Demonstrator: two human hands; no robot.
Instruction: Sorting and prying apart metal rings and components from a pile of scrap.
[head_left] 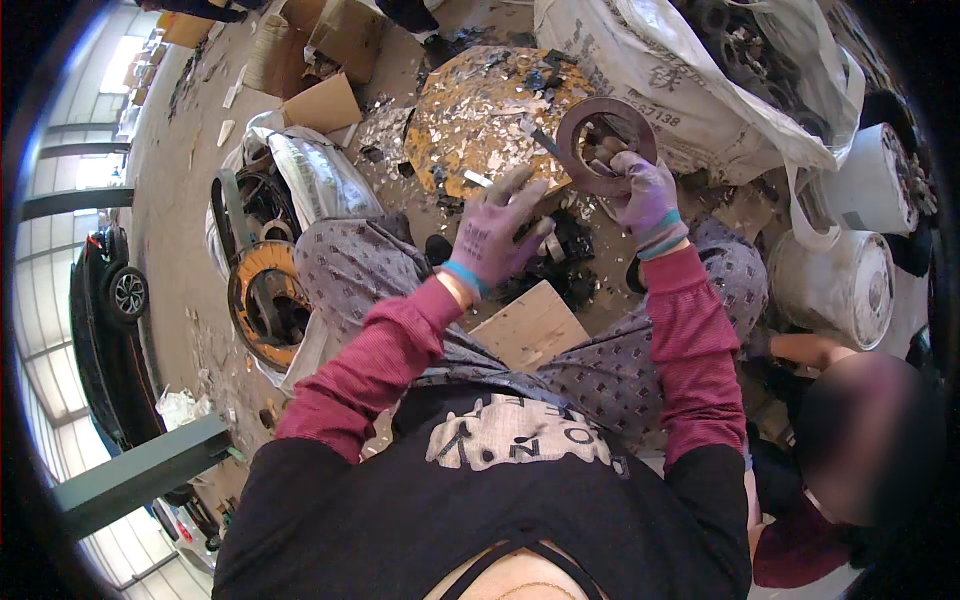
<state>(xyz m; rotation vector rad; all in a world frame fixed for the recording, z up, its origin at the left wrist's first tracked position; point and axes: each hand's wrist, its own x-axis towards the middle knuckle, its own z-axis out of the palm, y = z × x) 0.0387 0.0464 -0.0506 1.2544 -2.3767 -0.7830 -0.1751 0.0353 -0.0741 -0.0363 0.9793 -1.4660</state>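
My right hand [643,193], in a grey-purple work glove, is closed on the lower right rim of a flat dark brown ring [574,128]. It holds the ring up over the right side of a round, worn orange-yellow plate [440,120] strewn with chips. My left hand [500,230], gloved alike, hovers at the plate's near edge with its fingers spread and nothing visible in them. Just beyond its fingertips lies a small white strip [478,179]. A dark flat strip [545,140] shows beside the ring; whether it touches the ring I cannot tell.
Dark metal parts [570,245] lie between my knees, near a wooden board [532,325]. To the left, a white sack [330,170] stands beside an orange ring [240,290]. A large white bulk bag [640,70] and white buckets [830,285] crowd the right, near another person [800,560].
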